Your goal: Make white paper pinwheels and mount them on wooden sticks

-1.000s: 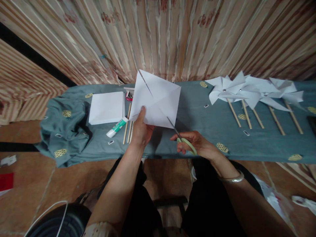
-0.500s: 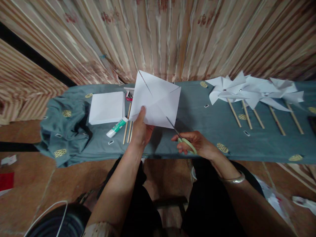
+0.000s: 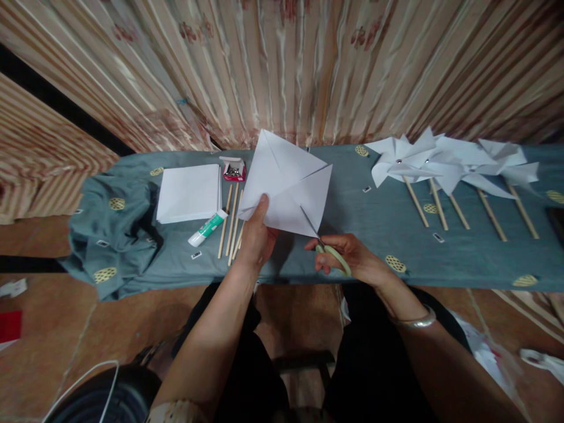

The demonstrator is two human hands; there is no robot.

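Observation:
A square sheet of white paper (image 3: 286,176), slit inward from its corners, is held up off the cloth. My left hand (image 3: 258,235) pinches its lower left edge, thumb on top and fingers beneath. In my right hand (image 3: 343,252) is a pair of scissors (image 3: 335,257) with pale green handles, fingers in the loops. The blades reach over the sheet's lower right corner, and the paper lies between or against them. Left of the sheet, several wooden sticks (image 3: 230,226) lie beside a green and white glue stick (image 3: 208,228).
A stack of white paper (image 3: 189,194) lies at left, near a small red box (image 3: 234,169) of metal pins. Several white paper pinwheels (image 3: 405,158) on sticks rest at right. A grey-green cloth (image 3: 348,217) covers the narrow table, with a pleated curtain (image 3: 282,70) behind.
The paper has shifted slightly right in my left hand, uncovering the red box and more sticks. The scissors reach deeper over its lower right corner.

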